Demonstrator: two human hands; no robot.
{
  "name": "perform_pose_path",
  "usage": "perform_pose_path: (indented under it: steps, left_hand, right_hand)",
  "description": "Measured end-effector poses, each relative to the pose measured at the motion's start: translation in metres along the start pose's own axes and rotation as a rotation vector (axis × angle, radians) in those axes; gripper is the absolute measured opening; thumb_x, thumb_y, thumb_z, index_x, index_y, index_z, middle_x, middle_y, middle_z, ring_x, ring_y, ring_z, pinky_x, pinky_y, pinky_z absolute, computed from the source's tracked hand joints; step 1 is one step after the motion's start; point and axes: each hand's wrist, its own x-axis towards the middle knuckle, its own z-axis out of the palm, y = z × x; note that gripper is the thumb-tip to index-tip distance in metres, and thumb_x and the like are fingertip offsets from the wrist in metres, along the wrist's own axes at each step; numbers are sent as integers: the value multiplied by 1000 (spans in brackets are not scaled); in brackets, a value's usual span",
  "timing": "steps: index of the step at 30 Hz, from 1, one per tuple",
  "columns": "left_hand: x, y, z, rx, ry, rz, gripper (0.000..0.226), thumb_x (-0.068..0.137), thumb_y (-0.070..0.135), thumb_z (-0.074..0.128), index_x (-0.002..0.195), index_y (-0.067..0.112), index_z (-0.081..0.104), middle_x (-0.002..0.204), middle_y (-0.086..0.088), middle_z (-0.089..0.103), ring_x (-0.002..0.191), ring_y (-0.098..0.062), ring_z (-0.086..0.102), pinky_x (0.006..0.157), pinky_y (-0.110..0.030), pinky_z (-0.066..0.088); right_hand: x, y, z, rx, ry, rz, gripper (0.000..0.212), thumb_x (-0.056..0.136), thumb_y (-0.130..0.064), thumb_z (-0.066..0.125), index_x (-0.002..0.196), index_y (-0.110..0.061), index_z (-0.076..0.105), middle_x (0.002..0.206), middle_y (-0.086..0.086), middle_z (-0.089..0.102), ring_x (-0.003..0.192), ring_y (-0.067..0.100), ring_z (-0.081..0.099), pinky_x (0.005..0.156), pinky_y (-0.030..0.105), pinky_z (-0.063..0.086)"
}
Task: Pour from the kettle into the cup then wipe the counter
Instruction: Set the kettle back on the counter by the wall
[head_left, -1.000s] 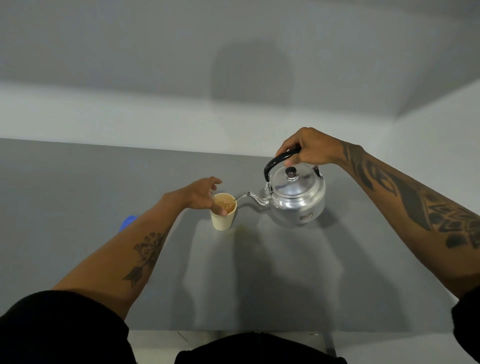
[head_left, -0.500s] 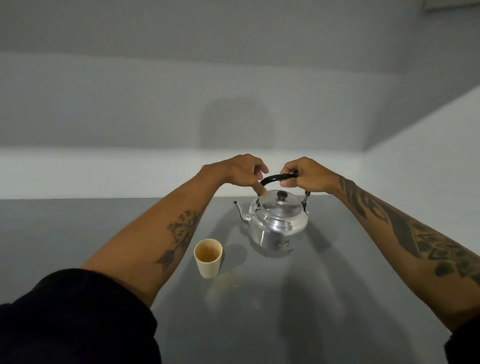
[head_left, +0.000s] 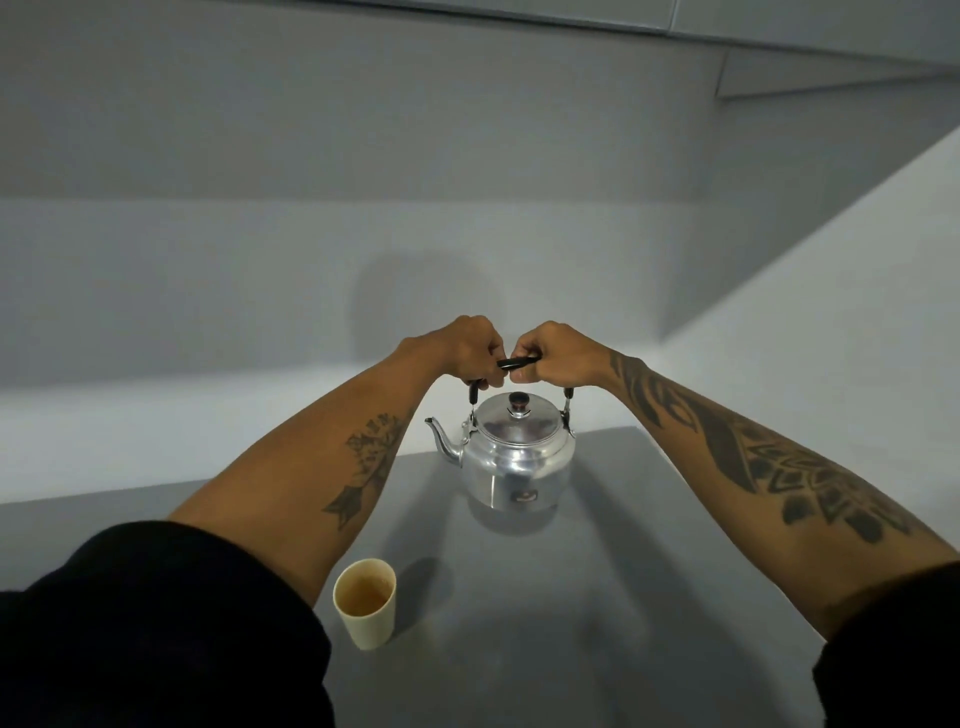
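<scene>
Both hands grip the black handle of a silver kettle (head_left: 519, 457) at the far end of the grey worktop (head_left: 597, 597): left hand (head_left: 467, 353) and right hand (head_left: 558, 356) curl tight around it. The filled cup (head_left: 365, 603) stands at seven o'clock from the kettle, nearer the left arm, spout facing nine o'clock.

The kettle (head_left: 519, 460) was shiny silver, with a black handle (head_left: 514, 362) and a dark lid knob (head_left: 518, 400). The cup (head_left: 365, 603) was pale cream with light brown liquid inside, on a plain grey worktop (head_left: 597, 597). Both forearms bore dark tattoos, and the sleeves (head_left: 156, 623) were black.
</scene>
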Motion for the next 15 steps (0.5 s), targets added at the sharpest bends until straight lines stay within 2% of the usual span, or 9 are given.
perform_pose_path:
  steps: [5,11,15]
  left_hand:
    - [27,1,10,-18,-1,15,12,77,16,76,87,12,71,72,-2,71,67,-11,66,59,-20,48]
    - [79,-10,47,-15,-4,14,22,76,20,78,96,10,74,88,-7,74,75,-15,64,74,-26,52]
    - [116,-25,81,-33,-23,-27,23,75,20,78,95,10,75,84,-3,66,77,-16,59,75,-27,49]
  right_hand:
    - [14,23,-5,-41,-11,12,12,81,-15,72,85,-5,69,65,-1,57,58,9,51,56,20,39]
    - [39,75,8,-64,-70,50,11,79,-12,72,85,-2,69,69,2,59,60,9,52,57,19,40]
    - [61,116,28,-84,-110,56,12,77,-8,69,87,-1,70,75,6,61,72,16,54,64,23,42]
